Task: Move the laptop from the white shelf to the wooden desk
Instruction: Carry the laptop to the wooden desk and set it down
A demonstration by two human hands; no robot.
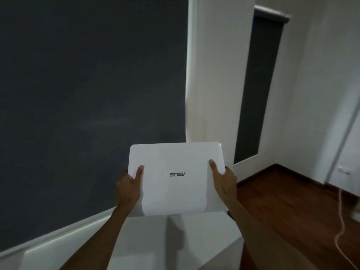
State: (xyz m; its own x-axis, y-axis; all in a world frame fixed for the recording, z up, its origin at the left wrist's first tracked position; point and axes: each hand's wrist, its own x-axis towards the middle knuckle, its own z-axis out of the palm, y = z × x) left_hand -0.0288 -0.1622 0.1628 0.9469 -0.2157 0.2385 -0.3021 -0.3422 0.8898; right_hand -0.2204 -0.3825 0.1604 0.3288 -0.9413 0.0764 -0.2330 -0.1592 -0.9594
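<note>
A closed white laptop (176,162) with a dark logo on its lid is held level in the air in front of me. My left hand (129,187) grips its left edge, thumb on the lid. My right hand (222,180) grips its right edge the same way. Below the laptop lies the white shelf top (148,248). No wooden desk is in view.
A large dark grey blind (87,94) fills the left. White walls and a second narrow dark blind (255,88) stand to the right. Dark wooden floor (282,201) lies at the lower right, with a thin pale cable (340,221) trailing across it.
</note>
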